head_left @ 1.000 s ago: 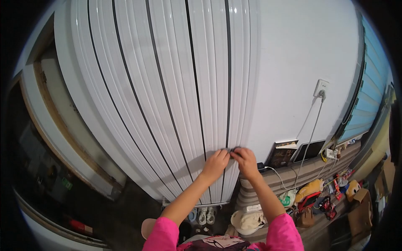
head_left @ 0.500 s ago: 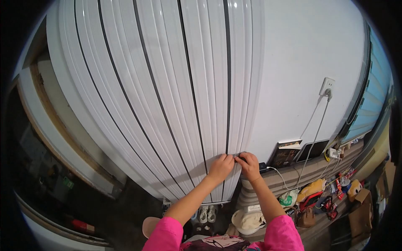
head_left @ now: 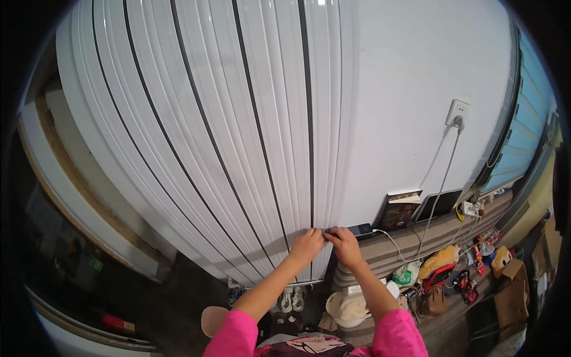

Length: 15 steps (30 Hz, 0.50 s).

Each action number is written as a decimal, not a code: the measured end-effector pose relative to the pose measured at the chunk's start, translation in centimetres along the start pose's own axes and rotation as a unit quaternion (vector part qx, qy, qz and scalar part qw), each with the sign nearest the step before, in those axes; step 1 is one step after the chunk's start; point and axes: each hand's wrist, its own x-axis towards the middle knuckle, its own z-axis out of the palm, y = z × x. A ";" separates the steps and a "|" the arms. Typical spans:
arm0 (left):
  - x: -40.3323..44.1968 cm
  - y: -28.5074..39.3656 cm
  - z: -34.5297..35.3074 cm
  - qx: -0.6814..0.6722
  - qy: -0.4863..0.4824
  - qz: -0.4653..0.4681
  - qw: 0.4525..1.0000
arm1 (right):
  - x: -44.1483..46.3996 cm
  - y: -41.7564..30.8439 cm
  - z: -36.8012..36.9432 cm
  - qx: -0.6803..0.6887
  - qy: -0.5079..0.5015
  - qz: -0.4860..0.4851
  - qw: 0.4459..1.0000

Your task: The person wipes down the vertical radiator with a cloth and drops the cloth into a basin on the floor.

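My left hand (head_left: 307, 247) is closed in a pinch at the lower right part of a white ribbed panel (head_left: 267, 119) with dark vertical stripes. Its fingertips lie by the rightmost dark stripe (head_left: 307, 89). Close beside it, my right hand (head_left: 346, 247) is also pinched, thumb and fingers pressed together. A small dark bit shows between the two sets of fingertips, too small to name. Just right of my right hand lies a dark box-like device (head_left: 361, 231) with a white cable plugged in.
A book (head_left: 400, 209) and a black tablet-like slab (head_left: 438, 205) lean on the wall above a striped couch (head_left: 380, 253). A plugged socket (head_left: 457, 113) trails a cable. Bags, toys and a brown handbag (head_left: 433, 301) lie right. Shoes (head_left: 292, 299) and a pale hat (head_left: 348, 307) sit below.
The view has shifted, so the panel and wall sit further left. Both pinched hands appear slightly lower and to the left, and more of the dark device shows beside my right hand.
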 end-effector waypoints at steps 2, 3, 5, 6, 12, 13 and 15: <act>2.1 0.1 -2.9 -0.010 0.015 0.006 1.000 | 1.5 0.2 -1.3 0.000 0.053 -0.010 0.999; 3.4 0.2 -4.7 -0.016 0.023 0.008 1.000 | 2.6 0.0 -2.4 -0.011 0.085 -0.014 0.996; 5.8 0.3 -7.6 -0.019 0.106 0.040 0.993 | 5.0 -0.7 -5.1 -0.032 0.150 -0.022 0.988; 6.9 0.2 -8.8 -0.011 0.148 0.053 0.987 | 5.7 -0.4 -5.3 -0.042 0.190 -0.032 0.980; 7.5 -1.1 -7.4 0.026 0.096 0.032 0.994 | 6.0 1.0 -2.8 -0.017 0.206 -0.025 0.978; 7.3 -0.6 -7.1 0.028 0.071 0.017 0.997 | 5.5 1.1 -2.1 -0.012 0.205 -0.014 0.979; 6.7 0.2 -6.1 0.028 0.041 -0.008 0.999 | 4.3 1.2 -1.2 -0.009 0.189 -0.003 0.982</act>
